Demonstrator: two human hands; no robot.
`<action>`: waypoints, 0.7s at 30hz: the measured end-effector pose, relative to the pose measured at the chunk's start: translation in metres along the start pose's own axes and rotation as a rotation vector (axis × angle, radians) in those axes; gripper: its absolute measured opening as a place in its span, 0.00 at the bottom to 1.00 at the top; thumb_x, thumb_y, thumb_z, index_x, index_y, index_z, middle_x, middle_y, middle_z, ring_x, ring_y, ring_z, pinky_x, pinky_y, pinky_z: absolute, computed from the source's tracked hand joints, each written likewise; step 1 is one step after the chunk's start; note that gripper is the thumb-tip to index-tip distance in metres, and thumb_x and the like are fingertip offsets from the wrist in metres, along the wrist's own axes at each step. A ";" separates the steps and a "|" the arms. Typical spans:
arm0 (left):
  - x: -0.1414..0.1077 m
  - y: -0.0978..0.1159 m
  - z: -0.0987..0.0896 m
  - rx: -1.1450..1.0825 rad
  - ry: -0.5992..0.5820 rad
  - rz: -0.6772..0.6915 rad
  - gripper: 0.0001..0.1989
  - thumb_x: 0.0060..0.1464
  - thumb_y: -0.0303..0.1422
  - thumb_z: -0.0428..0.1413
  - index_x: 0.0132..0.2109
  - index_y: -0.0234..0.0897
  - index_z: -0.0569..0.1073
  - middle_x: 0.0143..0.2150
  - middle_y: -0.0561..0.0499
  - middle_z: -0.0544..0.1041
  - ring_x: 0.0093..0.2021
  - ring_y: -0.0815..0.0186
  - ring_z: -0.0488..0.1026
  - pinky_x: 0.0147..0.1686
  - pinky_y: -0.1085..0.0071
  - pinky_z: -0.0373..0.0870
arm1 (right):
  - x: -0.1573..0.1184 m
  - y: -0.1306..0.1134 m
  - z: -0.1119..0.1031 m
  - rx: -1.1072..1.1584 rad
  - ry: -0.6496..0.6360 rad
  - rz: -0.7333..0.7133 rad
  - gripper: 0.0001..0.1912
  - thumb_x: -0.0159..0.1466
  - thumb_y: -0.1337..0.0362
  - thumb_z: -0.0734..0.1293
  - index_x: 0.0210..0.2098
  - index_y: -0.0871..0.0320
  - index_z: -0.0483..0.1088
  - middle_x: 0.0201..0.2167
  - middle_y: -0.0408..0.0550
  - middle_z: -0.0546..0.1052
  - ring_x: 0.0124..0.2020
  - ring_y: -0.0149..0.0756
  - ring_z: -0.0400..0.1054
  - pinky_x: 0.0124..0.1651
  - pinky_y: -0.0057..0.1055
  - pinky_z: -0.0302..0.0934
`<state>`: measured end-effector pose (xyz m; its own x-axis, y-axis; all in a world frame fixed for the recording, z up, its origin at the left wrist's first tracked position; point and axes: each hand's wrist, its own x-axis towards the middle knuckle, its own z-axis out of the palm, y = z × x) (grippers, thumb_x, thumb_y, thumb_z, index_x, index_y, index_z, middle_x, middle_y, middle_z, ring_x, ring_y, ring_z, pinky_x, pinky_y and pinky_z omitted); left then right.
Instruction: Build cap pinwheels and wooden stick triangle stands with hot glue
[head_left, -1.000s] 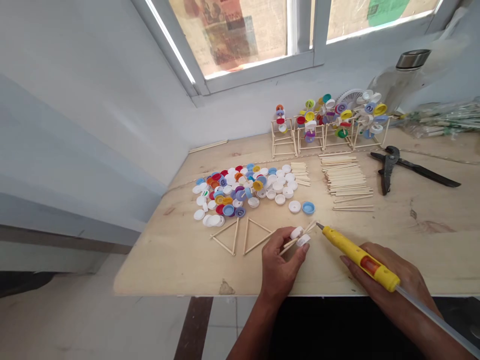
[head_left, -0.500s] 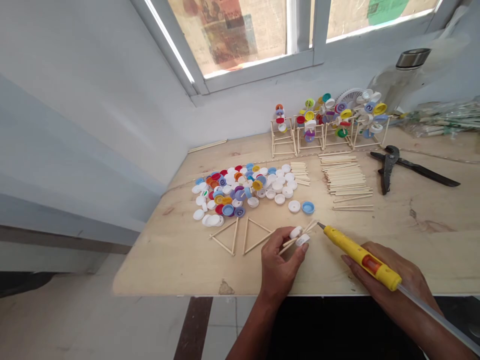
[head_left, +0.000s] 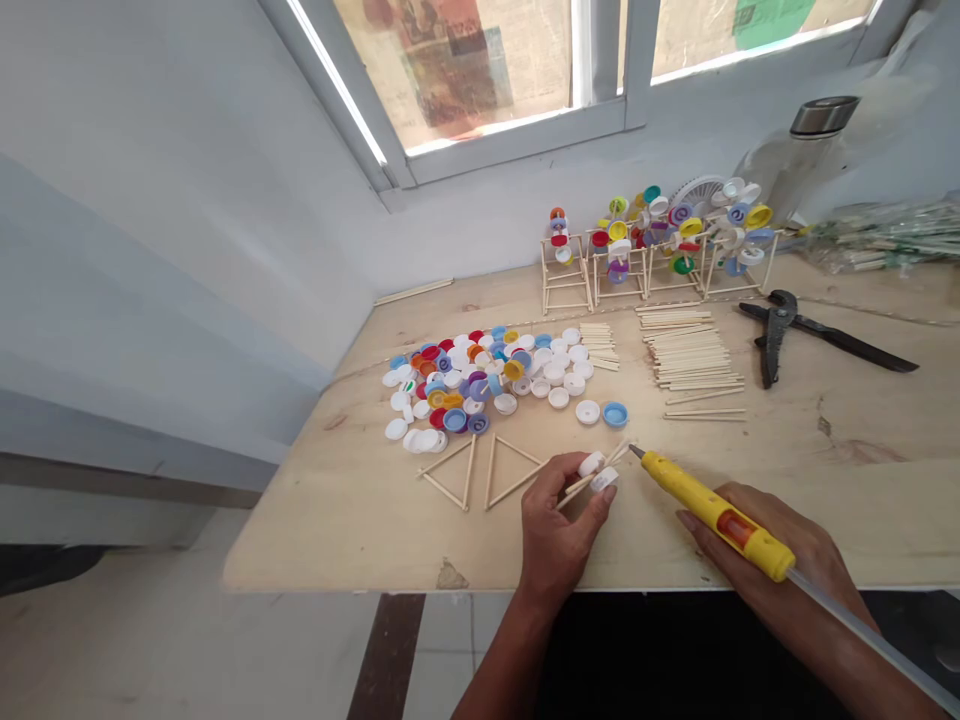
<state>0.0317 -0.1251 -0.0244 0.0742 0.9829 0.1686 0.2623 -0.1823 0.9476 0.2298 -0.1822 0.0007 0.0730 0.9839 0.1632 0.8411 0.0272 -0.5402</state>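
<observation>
My left hand (head_left: 561,530) pinches a small assembly of thin wooden sticks with two white bottle caps (head_left: 598,472) on it, just above the plywood table (head_left: 345,500). My right hand (head_left: 780,560) grips a yellow glue gun (head_left: 709,512) with a clear glue stick trailing behind. Its metal tip points left and sits close to the stick ends, a small gap apart. Two stick triangles (head_left: 480,472) lie flat just left of my left hand.
A pile of coloured bottle caps (head_left: 480,385) lies mid-table, with a white cap and a blue cap (head_left: 615,413) apart. Stacked sticks (head_left: 694,360), black pliers (head_left: 780,335), finished cap-and-stick models (head_left: 660,245) and a bottle (head_left: 802,160) stand at the back under the window.
Both hands stay almost still; the view shifts very slightly. The glue gun tip keeps near the stick ends.
</observation>
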 end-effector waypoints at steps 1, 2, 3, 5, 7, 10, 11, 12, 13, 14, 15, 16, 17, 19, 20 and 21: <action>0.000 0.001 0.000 0.000 0.002 0.003 0.11 0.51 0.34 0.59 0.42 0.36 0.74 0.39 0.48 0.77 0.38 0.64 0.75 0.41 0.68 0.73 | 0.000 0.001 0.000 0.000 -0.010 -0.004 0.17 0.63 0.52 0.60 0.24 0.54 0.64 0.21 0.40 0.67 0.22 0.29 0.64 0.27 0.27 0.57; 0.000 0.001 0.000 -0.001 0.003 0.004 0.11 0.51 0.34 0.59 0.42 0.35 0.74 0.39 0.48 0.77 0.38 0.64 0.75 0.41 0.68 0.73 | -0.001 0.002 0.000 0.002 -0.018 -0.009 0.17 0.63 0.52 0.60 0.24 0.54 0.64 0.21 0.40 0.67 0.22 0.29 0.64 0.27 0.27 0.57; 0.001 0.002 0.000 -0.002 0.003 0.003 0.11 0.51 0.34 0.59 0.42 0.35 0.74 0.39 0.48 0.77 0.38 0.64 0.75 0.41 0.68 0.72 | -0.001 0.002 0.000 0.005 -0.021 -0.015 0.16 0.63 0.52 0.61 0.24 0.54 0.65 0.21 0.40 0.67 0.22 0.29 0.64 0.27 0.27 0.57; 0.001 0.002 0.000 -0.004 0.001 -0.002 0.11 0.51 0.34 0.59 0.42 0.36 0.74 0.39 0.48 0.77 0.38 0.64 0.75 0.41 0.68 0.72 | -0.001 0.002 -0.001 0.014 -0.010 -0.025 0.16 0.63 0.52 0.60 0.24 0.54 0.65 0.20 0.40 0.67 0.22 0.29 0.64 0.26 0.27 0.57; 0.001 0.003 0.000 -0.003 0.000 -0.007 0.11 0.51 0.34 0.59 0.42 0.36 0.74 0.39 0.48 0.77 0.38 0.64 0.75 0.41 0.68 0.72 | -0.001 0.000 -0.001 0.019 0.006 -0.036 0.16 0.63 0.53 0.60 0.23 0.54 0.65 0.20 0.40 0.67 0.21 0.29 0.64 0.26 0.27 0.57; 0.000 0.002 0.000 -0.003 0.003 -0.007 0.11 0.51 0.35 0.59 0.42 0.36 0.74 0.39 0.47 0.77 0.38 0.64 0.75 0.41 0.68 0.73 | 0.000 -0.003 0.000 0.022 0.004 -0.059 0.15 0.63 0.53 0.60 0.24 0.54 0.65 0.20 0.41 0.67 0.22 0.30 0.64 0.26 0.27 0.57; 0.000 0.002 0.000 -0.002 0.003 -0.007 0.11 0.51 0.35 0.59 0.41 0.36 0.74 0.39 0.47 0.77 0.38 0.64 0.75 0.40 0.68 0.73 | 0.000 -0.002 0.000 0.021 -0.002 -0.064 0.15 0.63 0.53 0.60 0.24 0.54 0.65 0.21 0.41 0.68 0.22 0.30 0.64 0.27 0.27 0.58; 0.000 0.001 0.000 -0.002 0.004 -0.007 0.11 0.51 0.35 0.59 0.42 0.36 0.74 0.38 0.47 0.78 0.38 0.64 0.75 0.40 0.68 0.73 | 0.000 -0.002 0.001 0.019 -0.007 -0.064 0.15 0.63 0.54 0.60 0.25 0.54 0.65 0.21 0.42 0.68 0.23 0.30 0.64 0.27 0.27 0.58; 0.000 0.001 0.000 -0.001 0.006 -0.006 0.11 0.50 0.35 0.59 0.42 0.36 0.74 0.38 0.47 0.78 0.37 0.64 0.75 0.40 0.68 0.73 | 0.000 0.000 0.001 0.016 -0.008 -0.060 0.15 0.63 0.54 0.61 0.25 0.54 0.65 0.22 0.42 0.69 0.23 0.31 0.64 0.27 0.27 0.58; 0.000 0.000 0.000 0.000 0.006 -0.007 0.11 0.50 0.35 0.59 0.42 0.36 0.74 0.38 0.47 0.78 0.37 0.63 0.75 0.40 0.68 0.73 | 0.000 0.001 0.001 0.012 -0.007 -0.054 0.14 0.63 0.54 0.61 0.25 0.54 0.66 0.22 0.42 0.69 0.23 0.31 0.65 0.27 0.27 0.58; 0.000 0.000 0.000 0.000 0.007 -0.008 0.11 0.51 0.35 0.59 0.42 0.36 0.74 0.38 0.47 0.78 0.38 0.63 0.75 0.40 0.68 0.73 | 0.000 0.002 0.000 0.008 -0.004 -0.044 0.14 0.63 0.53 0.61 0.26 0.54 0.66 0.22 0.42 0.69 0.23 0.31 0.65 0.27 0.27 0.58; 0.000 0.000 0.000 -0.003 0.008 -0.010 0.11 0.51 0.35 0.59 0.42 0.36 0.74 0.38 0.47 0.78 0.38 0.63 0.75 0.40 0.68 0.73 | 0.000 0.004 0.000 0.004 -0.002 -0.031 0.15 0.63 0.53 0.61 0.25 0.54 0.66 0.21 0.42 0.69 0.23 0.30 0.65 0.27 0.27 0.58; 0.001 0.000 0.000 -0.008 0.008 -0.010 0.11 0.51 0.35 0.59 0.42 0.36 0.74 0.39 0.47 0.78 0.38 0.63 0.75 0.41 0.68 0.73 | 0.000 0.005 -0.001 0.002 0.003 -0.017 0.15 0.63 0.52 0.61 0.25 0.54 0.66 0.21 0.41 0.68 0.23 0.30 0.65 0.26 0.27 0.58; 0.001 0.000 0.000 -0.016 0.005 -0.013 0.12 0.50 0.35 0.59 0.42 0.36 0.74 0.39 0.47 0.78 0.38 0.63 0.76 0.41 0.68 0.73 | 0.000 0.005 -0.002 -0.001 0.009 0.006 0.16 0.62 0.52 0.61 0.24 0.54 0.66 0.20 0.41 0.68 0.22 0.30 0.65 0.26 0.27 0.58; 0.001 0.000 0.000 -0.017 0.002 -0.016 0.12 0.50 0.35 0.59 0.42 0.36 0.74 0.38 0.47 0.78 0.38 0.63 0.76 0.42 0.67 0.73 | 0.000 0.004 -0.002 -0.002 0.011 0.008 0.16 0.62 0.52 0.61 0.24 0.54 0.65 0.20 0.41 0.68 0.22 0.30 0.65 0.26 0.27 0.58; 0.001 0.000 0.000 -0.018 0.001 -0.019 0.12 0.50 0.35 0.59 0.42 0.36 0.74 0.38 0.47 0.78 0.38 0.63 0.76 0.42 0.67 0.73 | 0.001 0.003 -0.002 0.000 0.012 0.001 0.16 0.62 0.52 0.61 0.24 0.54 0.65 0.20 0.41 0.68 0.22 0.30 0.64 0.26 0.27 0.58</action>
<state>0.0313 -0.1243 -0.0246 0.0688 0.9862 0.1504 0.2465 -0.1628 0.9554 0.2337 -0.1817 0.0005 0.0804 0.9817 0.1729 0.8409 0.0264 -0.5406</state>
